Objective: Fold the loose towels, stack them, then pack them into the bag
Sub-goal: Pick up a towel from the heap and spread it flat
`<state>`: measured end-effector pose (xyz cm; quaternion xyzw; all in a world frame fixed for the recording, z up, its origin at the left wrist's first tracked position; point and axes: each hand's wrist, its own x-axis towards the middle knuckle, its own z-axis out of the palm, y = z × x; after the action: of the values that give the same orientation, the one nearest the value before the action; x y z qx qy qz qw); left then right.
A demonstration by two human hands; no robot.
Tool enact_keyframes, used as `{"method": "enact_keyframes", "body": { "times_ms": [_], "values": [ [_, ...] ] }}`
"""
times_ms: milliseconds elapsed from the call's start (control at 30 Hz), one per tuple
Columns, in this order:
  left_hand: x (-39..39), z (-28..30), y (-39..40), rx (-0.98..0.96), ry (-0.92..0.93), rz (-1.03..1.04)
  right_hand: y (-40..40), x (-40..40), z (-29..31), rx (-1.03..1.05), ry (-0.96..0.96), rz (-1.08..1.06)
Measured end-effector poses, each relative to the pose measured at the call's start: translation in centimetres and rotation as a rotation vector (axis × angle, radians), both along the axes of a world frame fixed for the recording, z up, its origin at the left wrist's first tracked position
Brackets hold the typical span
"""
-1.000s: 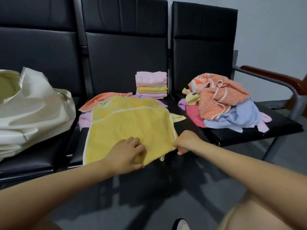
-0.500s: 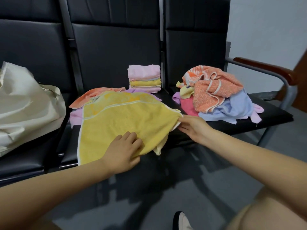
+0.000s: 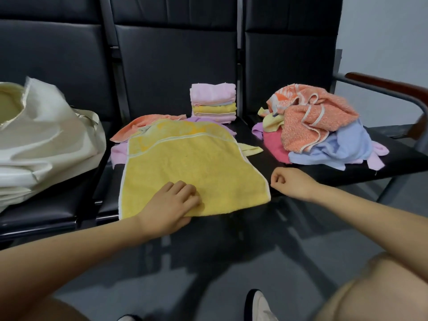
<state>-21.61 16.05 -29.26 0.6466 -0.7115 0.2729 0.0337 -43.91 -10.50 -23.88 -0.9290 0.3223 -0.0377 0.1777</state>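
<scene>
Yellow towel lies spread flat on the middle black seat. Left hand presses its near edge with straight fingers. Right hand, just right of the towel, is curled on nothing. Behind the towel stands a folded stack; left of it a cream bag; right of it a loose pile.

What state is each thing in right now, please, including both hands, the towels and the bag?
Yellow towel: spread flat on the middle seat, not yet folded.
Left hand: rests on the yellow towel's near edge, fingers relaxed.
Right hand: fingers curled, holding nothing, beside the towel's corner.
Folded stack: neat pile at the seat's back.
Loose pile: crumpled, unfolded, on the right seat.
Bag: open, slumped on the left seat.
</scene>
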Motion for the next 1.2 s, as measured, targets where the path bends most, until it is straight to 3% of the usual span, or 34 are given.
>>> {"method": "enact_keyframes", "body": {
  "times_ms": [200, 300, 433, 533, 733, 867, 1000, 1200],
  "values": [
    [-0.1, 1.0, 0.0, -0.094, 0.191, -0.072, 4.7, 2.9, 1.3, -0.125, -0.304, 0.203],
    [-0.4, 2.1, -0.7, -0.095, 0.243, -0.037, 7.7, 4.8, 1.9, -0.194, -0.152, 0.425],
    [-0.7, 3.9, -1.4, -0.071, 0.332, 0.163, 8.4, 6.9, 0.7, -0.489, 0.068, 0.497],
    [-0.5, 4.7, -1.5, -0.099, 0.326, 0.282, 7.8, 7.3, 0.4, -0.549, 0.034, 0.449],
    [1.4, 6.5, -1.1, -0.096, 0.342, 0.330, 7.1, 7.0, 0.9, -0.504, -0.027, 0.474],
    [2.8, 8.0, -0.2, -0.030, 0.320, 0.340, 4.6, 6.3, 2.7, -0.389, -0.138, 0.313],
    [4.7, 8.8, 1.2, -0.023, 0.408, 0.408, 3.2, 5.1, 3.7, -0.004, -0.366, 0.156],
    [7.0, 9.5, 4.0, -0.171, 0.576, 0.492, 2.6, 3.8, 4.9, 0.379, -0.621, 0.047]
  ]
}}
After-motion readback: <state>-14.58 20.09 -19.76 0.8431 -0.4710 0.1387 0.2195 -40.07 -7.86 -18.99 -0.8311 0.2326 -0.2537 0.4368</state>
